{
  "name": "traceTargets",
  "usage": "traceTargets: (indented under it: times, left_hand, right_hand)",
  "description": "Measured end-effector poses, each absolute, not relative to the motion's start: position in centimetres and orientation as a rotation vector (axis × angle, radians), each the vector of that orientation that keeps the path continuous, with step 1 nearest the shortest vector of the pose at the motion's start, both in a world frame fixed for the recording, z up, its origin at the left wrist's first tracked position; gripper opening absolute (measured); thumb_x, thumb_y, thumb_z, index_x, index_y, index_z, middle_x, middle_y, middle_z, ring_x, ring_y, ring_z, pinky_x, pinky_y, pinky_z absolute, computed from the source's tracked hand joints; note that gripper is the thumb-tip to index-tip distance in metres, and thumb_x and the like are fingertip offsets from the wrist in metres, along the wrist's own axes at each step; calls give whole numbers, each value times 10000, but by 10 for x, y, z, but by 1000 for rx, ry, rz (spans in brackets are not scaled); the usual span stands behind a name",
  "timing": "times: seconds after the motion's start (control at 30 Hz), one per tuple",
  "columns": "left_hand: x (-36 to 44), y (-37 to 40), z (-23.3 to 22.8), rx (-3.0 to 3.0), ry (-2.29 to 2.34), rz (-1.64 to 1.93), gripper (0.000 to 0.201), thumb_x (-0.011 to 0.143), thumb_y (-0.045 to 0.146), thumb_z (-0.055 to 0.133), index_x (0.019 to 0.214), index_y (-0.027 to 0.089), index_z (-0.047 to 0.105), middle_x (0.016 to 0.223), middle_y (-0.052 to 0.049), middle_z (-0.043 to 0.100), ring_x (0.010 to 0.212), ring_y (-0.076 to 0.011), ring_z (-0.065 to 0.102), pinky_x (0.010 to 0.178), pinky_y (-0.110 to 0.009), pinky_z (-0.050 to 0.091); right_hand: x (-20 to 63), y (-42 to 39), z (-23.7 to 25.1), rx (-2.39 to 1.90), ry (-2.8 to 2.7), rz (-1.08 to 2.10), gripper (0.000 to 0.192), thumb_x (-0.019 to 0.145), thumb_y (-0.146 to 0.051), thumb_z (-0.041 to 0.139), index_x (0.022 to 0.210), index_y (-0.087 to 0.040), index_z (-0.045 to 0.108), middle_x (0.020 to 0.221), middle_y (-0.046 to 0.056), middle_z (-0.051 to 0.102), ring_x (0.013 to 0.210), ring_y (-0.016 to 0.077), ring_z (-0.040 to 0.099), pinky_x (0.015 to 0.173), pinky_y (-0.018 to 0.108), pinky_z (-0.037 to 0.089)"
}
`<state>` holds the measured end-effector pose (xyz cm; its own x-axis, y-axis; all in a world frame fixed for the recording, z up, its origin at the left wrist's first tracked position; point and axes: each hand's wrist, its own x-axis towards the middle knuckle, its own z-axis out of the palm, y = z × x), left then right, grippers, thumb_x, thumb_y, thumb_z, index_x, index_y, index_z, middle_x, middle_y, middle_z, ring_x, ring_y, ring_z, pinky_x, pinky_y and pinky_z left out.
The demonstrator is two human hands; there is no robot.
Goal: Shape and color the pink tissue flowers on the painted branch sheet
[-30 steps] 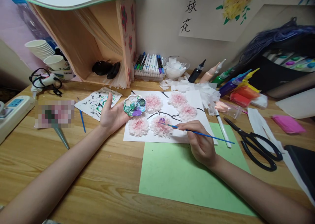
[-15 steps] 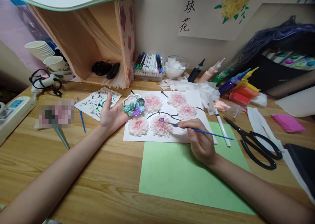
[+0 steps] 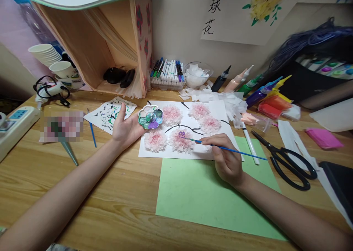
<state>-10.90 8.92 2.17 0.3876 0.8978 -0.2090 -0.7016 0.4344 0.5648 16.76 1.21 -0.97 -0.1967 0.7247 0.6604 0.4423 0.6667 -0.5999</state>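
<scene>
My left hand (image 3: 125, 127) is palm up with the thumb raised, and a flower-shaped paint palette (image 3: 150, 117) rests on its fingers. The palette's wells hold purple, green and white paint. Pinched in my right hand (image 3: 227, 159) is a thin blue paintbrush (image 3: 234, 150). Its tip is at a small purple mark (image 3: 181, 133) on the lower middle pink paper flower (image 3: 180, 142). That flower is one of several fluffy ones on a white sheet (image 3: 154, 155), which also bears black branch lines. Part of the sheet is hidden behind my right hand.
Under the white sheet lies green paper (image 3: 198, 195). To the right are a white marker (image 3: 250, 146) and black scissors (image 3: 286, 162). Paint bottles (image 3: 220, 80), a glass bowl (image 3: 197, 76) and a marker box (image 3: 167, 82) stand behind. Another paintbrush (image 3: 93, 135) lies left.
The paintbrush in my right hand has tilted slightly, its tip a little lower on the purple mark, which looks slightly larger. My left hand and the palette have hardly moved.
</scene>
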Motion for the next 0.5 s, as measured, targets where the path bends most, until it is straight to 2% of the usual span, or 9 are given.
traceTargets:
  times: [0.5]
  left_hand:
    - [-111, 91, 18, 467, 529, 1040, 810, 892, 688, 231, 1416, 91, 391, 1348, -186, 558, 1309, -346, 468, 1114, -556, 308]
  right_hand:
    - [168, 13, -10, -949, -1856, 336, 240, 914, -126, 436, 1049, -227, 608, 938, 48, 673, 919, 199, 604, 788, 349, 479]
